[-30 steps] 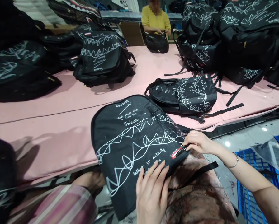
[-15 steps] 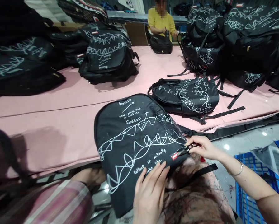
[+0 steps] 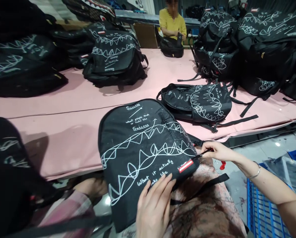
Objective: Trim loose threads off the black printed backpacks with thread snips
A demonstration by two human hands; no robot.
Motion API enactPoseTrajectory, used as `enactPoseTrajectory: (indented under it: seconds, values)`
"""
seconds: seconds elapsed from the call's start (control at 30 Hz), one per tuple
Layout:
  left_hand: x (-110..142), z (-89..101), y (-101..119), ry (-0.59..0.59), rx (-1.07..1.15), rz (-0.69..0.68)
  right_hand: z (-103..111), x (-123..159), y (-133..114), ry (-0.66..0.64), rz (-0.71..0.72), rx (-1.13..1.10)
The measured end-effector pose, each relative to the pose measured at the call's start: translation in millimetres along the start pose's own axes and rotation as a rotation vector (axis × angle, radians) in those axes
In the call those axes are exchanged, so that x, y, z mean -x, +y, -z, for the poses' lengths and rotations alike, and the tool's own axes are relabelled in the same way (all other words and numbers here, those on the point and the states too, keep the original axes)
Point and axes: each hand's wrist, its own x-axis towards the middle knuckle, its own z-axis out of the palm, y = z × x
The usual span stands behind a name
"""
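A black backpack with white scribbled lines and lettering lies face up across my lap and the table edge. My left hand rests flat on its lower part, fingers stretched out, partly covering the lettering. In my right hand is a pair of small black thread snips, fingers closed round them. Their tips point at the backpack's right edge, just above a red and white label. Whether the blades touch the fabric I cannot tell. A black strap trails from the bag over my patterned clothing.
Another backpack lies just behind on the pink table. More stand stacked at the right and left. Across the table a person in yellow handles a bag. A blue crate is on the floor at right; a neighbour's arm is at left.
My right hand has drawn the snips off the label and toward the right, so the label shows fully. The left hand stays on the backpack. A dark bag at far left has swung into view.
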Motion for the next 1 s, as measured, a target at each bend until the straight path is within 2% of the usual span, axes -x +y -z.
enactPoseTrajectory:
  seconds: [0.2, 0.37, 0.53, 0.7, 1.0]
  values:
    - [-0.5, -0.7, 0.1, 0.014, 0.024, 0.028, 0.1, -2.4, -5.5, 0.010, 0.023, 0.152]
    - [0.3, -0.4, -0.4, 0.005, 0.030, 0.029, 2.1, -2.8, -5.7, 0.031, 0.016, 0.102]
    - [2.0, -2.5, -3.2, 0.006, 0.010, 0.038, 6.2, -2.6, -3.9, -0.023, 0.035, 0.059]
    - [6.8, -6.6, -6.7, -0.013, -0.014, 0.039, 4.1, -6.6, -7.0, -0.057, 0.047, 0.111]
    - [1.0, -4.0, -4.0, 0.083, 0.027, 0.071, -4.3, -12.9, -15.9, -0.081, -0.001, 0.219]
